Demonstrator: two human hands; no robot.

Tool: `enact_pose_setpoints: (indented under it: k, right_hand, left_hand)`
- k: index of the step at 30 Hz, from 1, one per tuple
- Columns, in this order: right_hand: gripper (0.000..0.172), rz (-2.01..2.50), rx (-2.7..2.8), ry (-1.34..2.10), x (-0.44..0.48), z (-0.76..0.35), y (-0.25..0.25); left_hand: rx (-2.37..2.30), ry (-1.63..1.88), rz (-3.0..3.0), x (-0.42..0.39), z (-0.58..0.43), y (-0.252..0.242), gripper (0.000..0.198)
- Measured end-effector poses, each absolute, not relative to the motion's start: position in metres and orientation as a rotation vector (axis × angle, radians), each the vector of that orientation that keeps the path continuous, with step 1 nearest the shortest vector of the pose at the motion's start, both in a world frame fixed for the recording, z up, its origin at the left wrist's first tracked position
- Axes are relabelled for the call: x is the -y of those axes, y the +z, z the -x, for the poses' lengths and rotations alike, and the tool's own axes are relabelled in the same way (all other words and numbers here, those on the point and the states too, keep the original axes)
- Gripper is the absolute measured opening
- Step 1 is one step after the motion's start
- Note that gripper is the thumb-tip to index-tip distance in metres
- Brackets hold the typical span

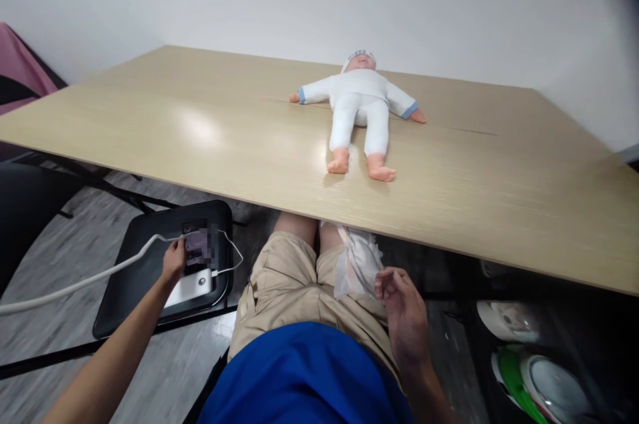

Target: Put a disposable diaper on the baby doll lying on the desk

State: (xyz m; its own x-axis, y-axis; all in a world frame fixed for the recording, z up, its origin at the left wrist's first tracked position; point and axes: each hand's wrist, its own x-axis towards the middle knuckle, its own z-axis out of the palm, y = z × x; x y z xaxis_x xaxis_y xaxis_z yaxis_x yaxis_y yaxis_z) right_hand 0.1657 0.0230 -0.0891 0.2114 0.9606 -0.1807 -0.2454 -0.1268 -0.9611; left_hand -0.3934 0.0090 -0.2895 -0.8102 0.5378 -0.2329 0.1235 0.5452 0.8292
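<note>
A baby doll (pixel 359 111) in a white suit and cap lies on its back on the wooden table (pixel 200 124), feet toward me. Below the table edge, my left hand (pixel 174 261) reaches down to a phone (pixel 197 247) lying on a black chair seat (pixel 150 277) to my left; the fingers curl on the phone's near edge. My right hand (pixel 402 307) rests by my lap with fingers loosely bent, touching a white crumpled diaper (pixel 357 261) that lies on my thigh.
A white power bank (pixel 192 285) and white cables (pixel 100 274) lie on the chair seat. Round white and green objects (pixel 529 377) sit under the table at the right. A pink cloth (pixel 24 71) is at the far left. White walls stand behind the table.
</note>
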Motion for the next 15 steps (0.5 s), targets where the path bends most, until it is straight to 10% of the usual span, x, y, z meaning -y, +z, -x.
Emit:
enact_pose_setpoints:
  k: [15]
  right_hand:
    - [0.038, 1.322, 0.794, 1.152, -0.023, -0.178, -0.103]
  left_hand:
    - [-2.603, 0.592, -1.270, 0.009, 0.385, -0.297, 0.061]
